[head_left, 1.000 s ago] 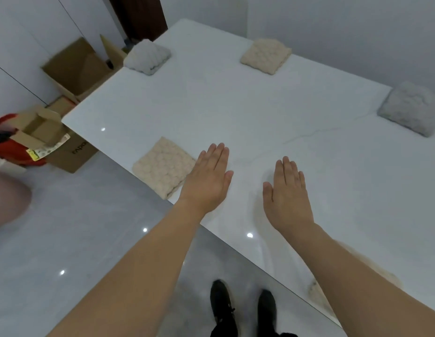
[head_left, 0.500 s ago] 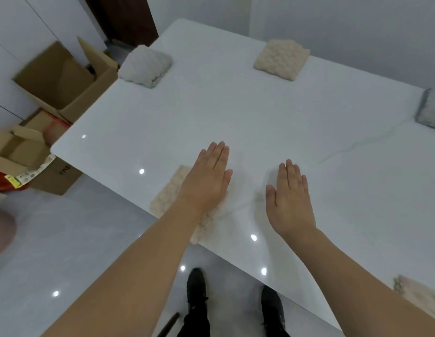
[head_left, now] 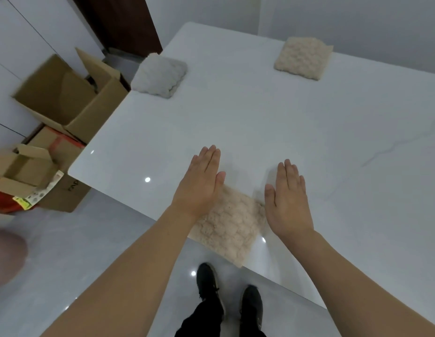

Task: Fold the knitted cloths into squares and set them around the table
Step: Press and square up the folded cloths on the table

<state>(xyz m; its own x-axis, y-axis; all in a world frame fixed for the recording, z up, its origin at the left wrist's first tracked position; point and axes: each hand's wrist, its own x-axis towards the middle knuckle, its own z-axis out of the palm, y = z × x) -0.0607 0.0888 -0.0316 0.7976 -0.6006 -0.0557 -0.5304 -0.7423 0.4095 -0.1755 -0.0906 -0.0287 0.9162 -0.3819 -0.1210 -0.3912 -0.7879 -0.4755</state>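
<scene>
A folded beige knitted cloth (head_left: 232, 224) lies at the near edge of the white table (head_left: 260, 132), one corner reaching the rim. My left hand (head_left: 200, 184) hovers flat over the cloth's left side, fingers together and holding nothing. Flat and empty too, my right hand (head_left: 288, 198) sits just right of the cloth. A grey folded cloth (head_left: 159, 77) rests at the table's far left edge. Another beige folded cloth (head_left: 303, 57) lies at the far side.
Open cardboard boxes (head_left: 65, 98) stand on the floor left of the table, with a smaller box (head_left: 24, 171) and something red beside them. My black shoes (head_left: 228, 288) are on the grey tile floor below the table edge. A dark door (head_left: 121, 23) is behind.
The view has shifted left, so the near beige cloth now lies between my hands instead of left of them. Both hands stay flat and empty. The grey cloth at right has left the view.
</scene>
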